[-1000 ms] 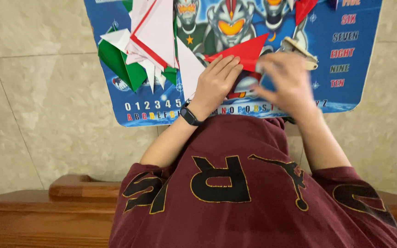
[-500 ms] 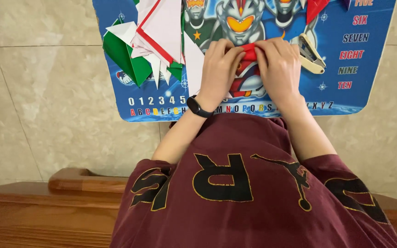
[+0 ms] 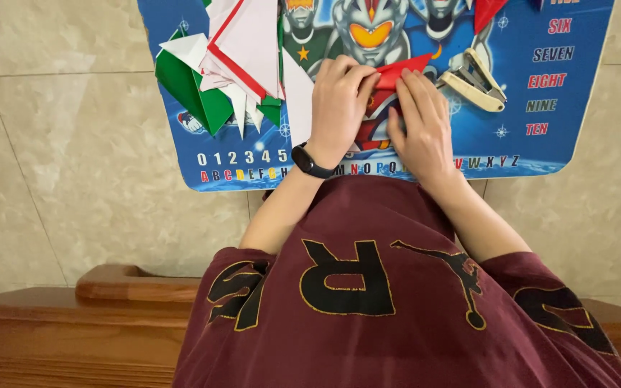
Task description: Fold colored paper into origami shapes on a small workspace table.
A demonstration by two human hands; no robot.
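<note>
A red folded paper lies on a blue printed mat with cartoon figures, letters and digits. My left hand, with a black band on its wrist, presses down on the paper's left part. My right hand lies flat beside it, fingertips on the paper's right part. Most of the red paper is hidden under both hands; only its upper edge shows.
A pile of green, white and red folded papers covers the mat's left side. A cream stapler lies just right of my hands. Tiled floor surrounds the mat. A wooden ledge runs below my maroon shirt.
My right hand came back from the right and both hands closed in over the red paper. They now press it a little lower on the mat.
</note>
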